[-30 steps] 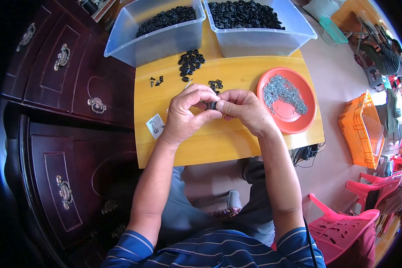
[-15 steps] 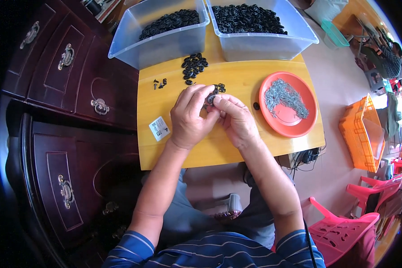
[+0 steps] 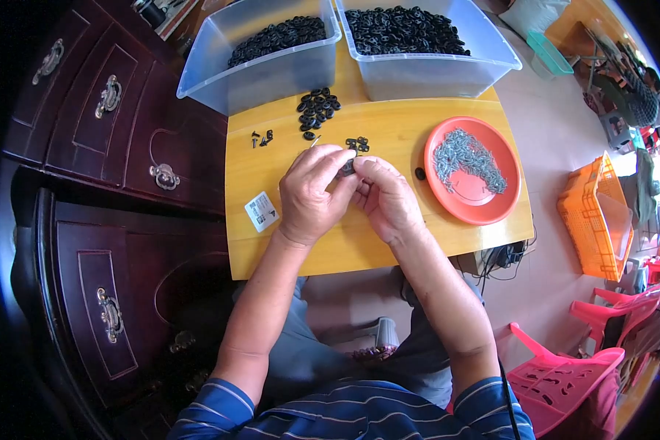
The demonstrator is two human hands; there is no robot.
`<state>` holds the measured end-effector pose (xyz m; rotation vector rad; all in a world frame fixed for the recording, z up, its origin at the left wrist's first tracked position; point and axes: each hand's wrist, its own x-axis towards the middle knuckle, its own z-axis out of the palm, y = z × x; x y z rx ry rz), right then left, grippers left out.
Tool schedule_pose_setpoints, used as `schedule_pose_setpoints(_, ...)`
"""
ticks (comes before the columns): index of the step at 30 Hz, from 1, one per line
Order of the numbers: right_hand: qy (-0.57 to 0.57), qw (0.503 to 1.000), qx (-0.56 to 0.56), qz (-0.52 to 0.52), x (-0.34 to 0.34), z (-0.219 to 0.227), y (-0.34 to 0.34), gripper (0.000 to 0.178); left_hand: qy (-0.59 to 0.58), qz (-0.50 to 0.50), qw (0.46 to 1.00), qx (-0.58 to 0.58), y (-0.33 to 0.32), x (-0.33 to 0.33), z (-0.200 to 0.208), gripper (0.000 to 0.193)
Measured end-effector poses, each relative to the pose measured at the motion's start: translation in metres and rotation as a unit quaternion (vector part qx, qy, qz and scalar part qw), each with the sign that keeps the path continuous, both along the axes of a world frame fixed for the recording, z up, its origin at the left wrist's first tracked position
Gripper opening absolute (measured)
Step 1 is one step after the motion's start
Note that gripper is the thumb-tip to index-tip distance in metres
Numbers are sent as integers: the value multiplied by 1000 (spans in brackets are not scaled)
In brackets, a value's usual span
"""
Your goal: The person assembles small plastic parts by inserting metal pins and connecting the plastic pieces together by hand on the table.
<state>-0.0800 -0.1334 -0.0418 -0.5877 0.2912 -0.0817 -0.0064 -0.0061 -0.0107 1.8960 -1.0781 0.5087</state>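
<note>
Over the middle of the wooden table, my left hand [image 3: 312,192] and my right hand [image 3: 389,199] meet, thumbs and fingers pinched round one small black plastic part [image 3: 347,167]. My fingers cover much of it. Just beyond my fingertips lie a few black plastic pieces [image 3: 361,144]. Farther back sits a cluster of black oval pieces [image 3: 319,108]. A thin light-coloured pin or screw [image 3: 315,141] shows past my left knuckles; whether it lies on the table or is held, I cannot tell. To my right, an orange-red plastic bowl [image 3: 436,198] contains many small silver screws [image 3: 466,158].
Two translucent bins [image 3: 279,72] [image 3: 433,81] full of black parts stand at the back. Left on the table are a few small screws and pieces [image 3: 262,139] and a white label [image 3: 261,211]. Dark drawers [image 3: 103,220] flank the left; an orange crate [image 3: 590,220] and pink chair [image 3: 557,381] stand right.
The small black part has been turned between my fingertips, and its round face shows less. My hands have barely shifted. The thin pin past my left knuckles shows more clearly.
</note>
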Motion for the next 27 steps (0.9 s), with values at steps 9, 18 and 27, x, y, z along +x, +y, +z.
schedule_pose_setpoints(9,21,999,-18,-30,0,1,5,8,12,-16,1000,0,0,1,0,25)
schedule_pose_setpoints(18,12,998,-44,-32,-5,7,6,8,-1,-14,1000,-1,-1,-1,3,23)
schedule_pose_setpoints(27,10,998,-45,-42,-6,9,9,7,-20,-12,1000,1,0,-1,3,22)
